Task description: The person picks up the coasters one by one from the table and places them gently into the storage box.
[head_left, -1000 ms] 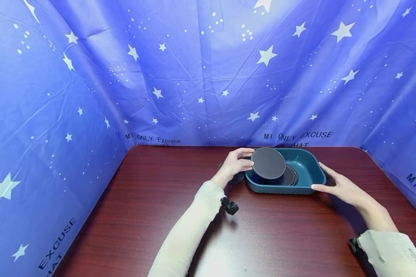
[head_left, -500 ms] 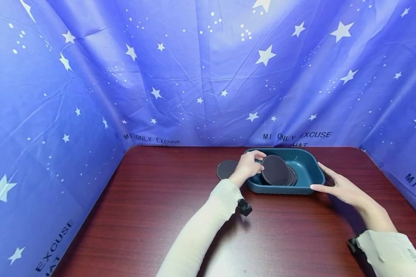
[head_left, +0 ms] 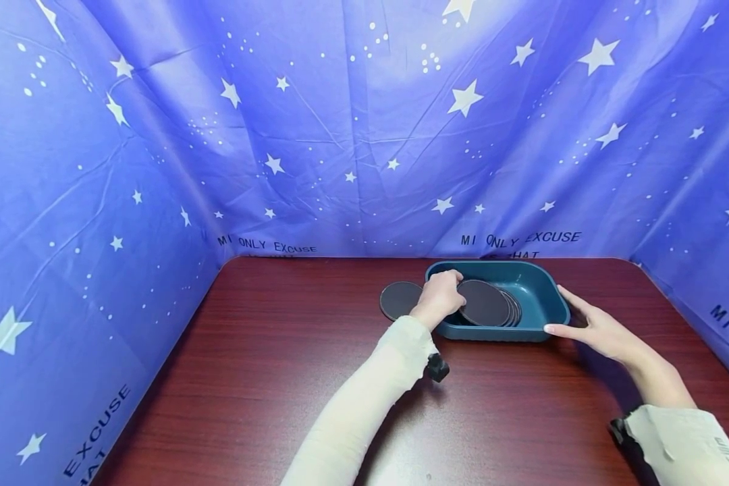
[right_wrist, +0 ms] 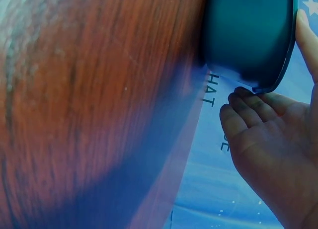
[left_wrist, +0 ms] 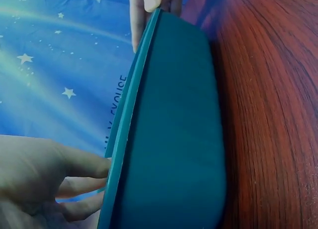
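A dark round coaster (head_left: 484,303) with a stitched edge lies over a stack of similar coasters (head_left: 514,309) inside the teal bin (head_left: 537,332). My left hand (head_left: 442,293) reaches over the bin's left end and pinches the coaster's left edge. In the left wrist view the fingertips (left_wrist: 87,206) dip behind the rim, and the coaster is hidden. At the bin's right end my right hand (head_left: 601,329) grips the corner, thumb on the near side and fingers round the end. Another dark coaster (head_left: 399,300) lies on the table left of the bin, partly covered by my left hand.
The dark red wooden table (head_left: 267,351) stretches left and in front of the bin. A blue curtain (head_left: 352,135) with white stars hangs behind and along both sides. A black wrist device (head_left: 437,368) sits on the left sleeve.
My left hand has moved right and down into the bin, bringing the coaster from above the rim onto the stack. The coaster on the table has come into fuller view. The right hand stays put.
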Tool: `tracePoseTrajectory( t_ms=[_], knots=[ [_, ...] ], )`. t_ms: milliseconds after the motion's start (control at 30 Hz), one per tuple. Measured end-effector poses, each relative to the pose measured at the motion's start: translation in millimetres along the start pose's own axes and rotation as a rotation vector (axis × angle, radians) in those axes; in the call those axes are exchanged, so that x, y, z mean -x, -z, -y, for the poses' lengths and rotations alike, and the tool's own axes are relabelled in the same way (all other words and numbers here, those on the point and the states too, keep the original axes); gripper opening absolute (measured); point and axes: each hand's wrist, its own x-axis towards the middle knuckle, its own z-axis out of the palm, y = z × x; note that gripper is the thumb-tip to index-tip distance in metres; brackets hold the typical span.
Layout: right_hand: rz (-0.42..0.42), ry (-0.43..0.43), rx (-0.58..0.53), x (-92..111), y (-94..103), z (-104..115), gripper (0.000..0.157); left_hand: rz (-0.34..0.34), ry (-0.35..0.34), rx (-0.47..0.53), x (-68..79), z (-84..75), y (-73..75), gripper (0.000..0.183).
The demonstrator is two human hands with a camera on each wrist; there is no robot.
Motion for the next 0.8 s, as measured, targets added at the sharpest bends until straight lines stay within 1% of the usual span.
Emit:
tracePoseTrajectory(
  t_ms=[133, 300, 467, 667, 800],
  knots=[
    [0.005, -0.013, 0.01, -0.2, 0.0, 0.3, 0.091, -0.022, -0.016, 0.013, 0.4, -0.6, 2.7, 0.045],
    [0.011, -0.012, 0.002, 0.1, 0.5, 1.5, 0.091, -0.089, -0.056, 0.126, -1.4, 2.8, 10.7, 0.04],
    [0.018, -0.022, 0.005, 0.2, 0.8, 2.4, 0.091, -0.125, -0.089, 0.2, -1.8, 8.5, 21.8, 0.039],
    [0.018, -0.02, -0.016, -0.6, -0.1, 2.6, 0.092, -0.146, -0.096, 0.267, -2.0, 18.7, 36.0, 0.039],
    [0.023, -0.028, -0.026, -0.8, -0.5, 3.0, 0.093, -0.167, -0.109, 0.311, -4.0, 30.1, 43.3, 0.039]
  ],
)
